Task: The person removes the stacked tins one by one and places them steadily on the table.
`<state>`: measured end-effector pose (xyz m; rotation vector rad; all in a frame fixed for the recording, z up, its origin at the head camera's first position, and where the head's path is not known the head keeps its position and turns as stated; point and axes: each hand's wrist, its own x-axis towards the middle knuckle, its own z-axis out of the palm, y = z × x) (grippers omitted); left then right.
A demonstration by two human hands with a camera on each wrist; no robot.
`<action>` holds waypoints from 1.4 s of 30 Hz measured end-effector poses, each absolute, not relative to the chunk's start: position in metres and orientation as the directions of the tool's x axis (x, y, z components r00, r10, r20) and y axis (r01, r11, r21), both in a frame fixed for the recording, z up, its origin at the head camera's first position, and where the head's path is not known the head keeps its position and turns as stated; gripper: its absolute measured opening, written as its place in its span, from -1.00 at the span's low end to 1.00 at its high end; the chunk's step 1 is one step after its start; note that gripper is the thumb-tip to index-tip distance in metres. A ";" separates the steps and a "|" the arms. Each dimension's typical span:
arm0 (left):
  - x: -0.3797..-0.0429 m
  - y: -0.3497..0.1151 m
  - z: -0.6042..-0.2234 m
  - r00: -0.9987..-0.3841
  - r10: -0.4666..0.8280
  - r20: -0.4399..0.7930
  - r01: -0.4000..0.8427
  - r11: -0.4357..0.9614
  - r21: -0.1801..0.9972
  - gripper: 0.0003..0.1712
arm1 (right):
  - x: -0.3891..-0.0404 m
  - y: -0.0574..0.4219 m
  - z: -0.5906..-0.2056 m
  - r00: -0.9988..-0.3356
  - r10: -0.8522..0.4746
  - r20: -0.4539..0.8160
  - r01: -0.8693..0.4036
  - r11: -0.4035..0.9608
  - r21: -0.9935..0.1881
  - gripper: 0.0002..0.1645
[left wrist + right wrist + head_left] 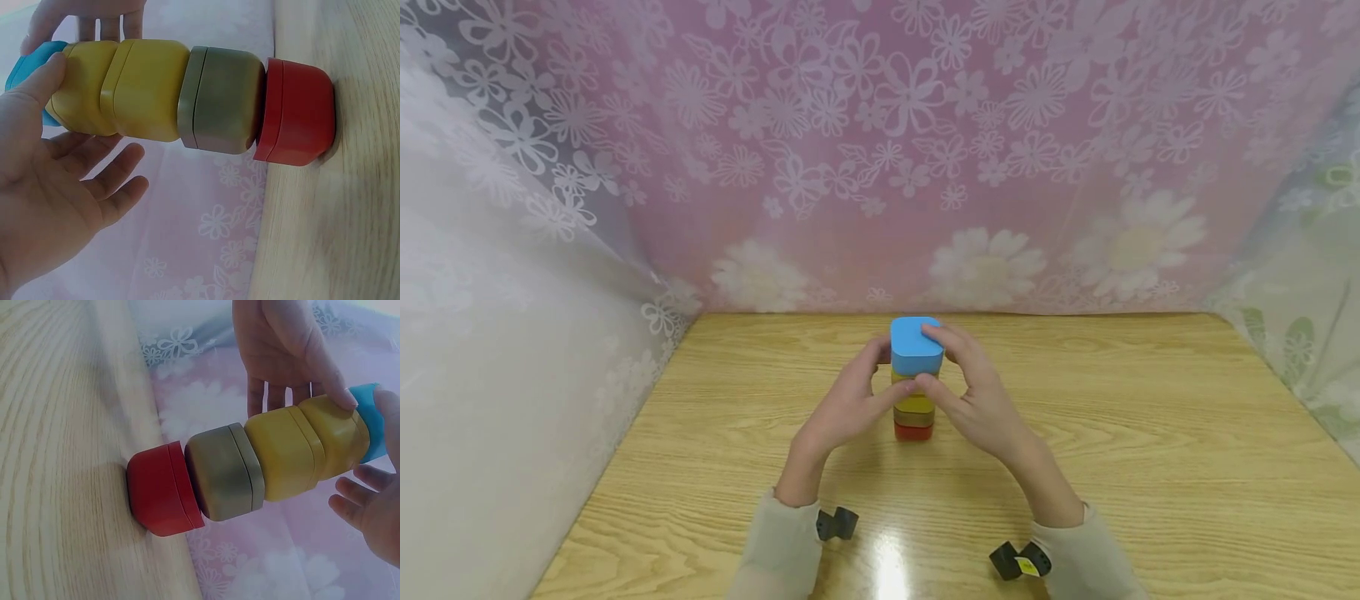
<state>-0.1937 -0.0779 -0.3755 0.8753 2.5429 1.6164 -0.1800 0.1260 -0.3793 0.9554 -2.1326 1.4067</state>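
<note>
A tower of rounded square boxes with lid seams stands on the table. Its lowest is the red box (300,112), then an olive-gold box (228,100), a lower yellow box (153,90) and an upper yellow box (334,434), with a blue box (915,337) on top. My left hand (847,396) holds the upper yellow box, its thumb on the front and fingers reaching round behind. My right hand (981,400) grips the blue box, one finger over its top and the thumb at its lower front edge. The boxes sit slightly offset.
The wooden table (1112,392) extends to both sides of the tower. Behind it hangs a pink flowered curtain (880,167), with pale curtains (490,333) at the sides. Small black devices (837,523) are strapped at both wrists.
</note>
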 end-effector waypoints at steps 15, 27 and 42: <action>-0.194 -0.078 -0.375 -0.848 0.460 0.262 0.430 0.308 0.849 -0.29 | -0.178 0.124 -0.377 -0.672 -0.197 0.714 -0.737 0.270 -0.619 -0.31; -0.193 -0.078 -0.376 -0.866 0.443 0.231 0.404 0.351 0.844 -0.26 | -0.176 0.140 -0.375 -0.762 -0.153 0.629 -0.647 0.210 -0.733 -0.40; -0.193 -0.078 -0.377 -0.856 0.455 0.245 0.418 0.329 0.847 -0.27 | -0.173 0.161 -0.364 -0.827 -0.231 0.513 -0.558 0.226 -0.799 -0.08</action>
